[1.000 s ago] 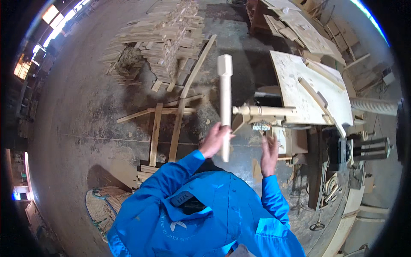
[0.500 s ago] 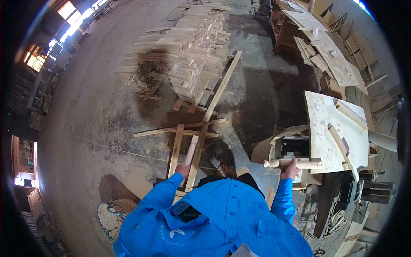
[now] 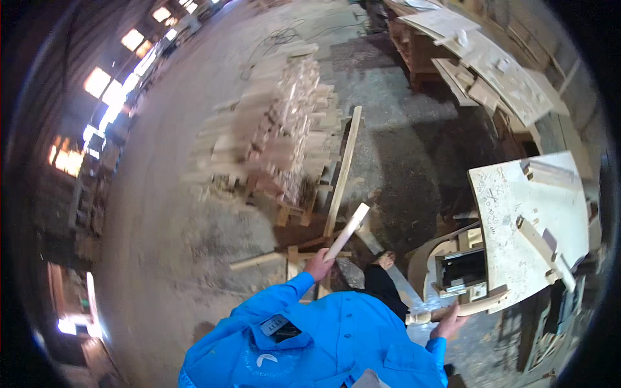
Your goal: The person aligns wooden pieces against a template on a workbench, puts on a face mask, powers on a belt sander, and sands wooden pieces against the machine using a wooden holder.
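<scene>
Long plank (image 3: pixel 344 169) and timber stack (image 3: pixel 284 132) lie beyond left grip (image 3: pixel 318 266)

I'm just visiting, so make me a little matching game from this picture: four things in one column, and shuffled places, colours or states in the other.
Column one
1. Left hand
2. Right hand
3. Stack of wooden strips
4. Shirt

Column two
A. Bright blue
B. Gripping a turned wooden leg
C. Out on the floor, beyond the hands
D. Around a plain pale wooden piece

Right pairs: 1-D, 2-B, 3-C, 4-A
</scene>
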A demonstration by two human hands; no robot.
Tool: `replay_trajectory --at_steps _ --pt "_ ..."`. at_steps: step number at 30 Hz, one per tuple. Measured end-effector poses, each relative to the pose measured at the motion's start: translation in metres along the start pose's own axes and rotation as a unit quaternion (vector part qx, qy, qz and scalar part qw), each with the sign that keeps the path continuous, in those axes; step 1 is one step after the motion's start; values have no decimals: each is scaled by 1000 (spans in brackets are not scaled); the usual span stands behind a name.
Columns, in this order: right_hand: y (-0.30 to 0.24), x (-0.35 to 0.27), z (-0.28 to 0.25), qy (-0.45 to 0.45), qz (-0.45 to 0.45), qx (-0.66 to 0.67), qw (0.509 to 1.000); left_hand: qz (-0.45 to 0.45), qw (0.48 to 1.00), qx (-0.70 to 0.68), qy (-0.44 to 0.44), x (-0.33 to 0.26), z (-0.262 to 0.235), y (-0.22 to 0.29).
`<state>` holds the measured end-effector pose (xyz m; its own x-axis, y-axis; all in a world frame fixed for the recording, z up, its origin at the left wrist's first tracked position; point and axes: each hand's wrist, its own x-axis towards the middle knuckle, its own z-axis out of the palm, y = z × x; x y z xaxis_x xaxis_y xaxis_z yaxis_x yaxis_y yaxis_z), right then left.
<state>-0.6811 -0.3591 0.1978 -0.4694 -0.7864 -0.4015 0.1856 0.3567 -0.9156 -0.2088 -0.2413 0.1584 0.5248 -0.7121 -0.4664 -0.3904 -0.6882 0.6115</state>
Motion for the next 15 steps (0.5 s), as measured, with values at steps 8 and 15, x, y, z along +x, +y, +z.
replay_trajectory --at_steps 8,15 --pt "-16 -34 12 92 -40 17 995 153 983 95 -33 139 -23 98" --pt "15 -25 21 94 -25 -23 995 175 984 39 -19 208 -20 175"
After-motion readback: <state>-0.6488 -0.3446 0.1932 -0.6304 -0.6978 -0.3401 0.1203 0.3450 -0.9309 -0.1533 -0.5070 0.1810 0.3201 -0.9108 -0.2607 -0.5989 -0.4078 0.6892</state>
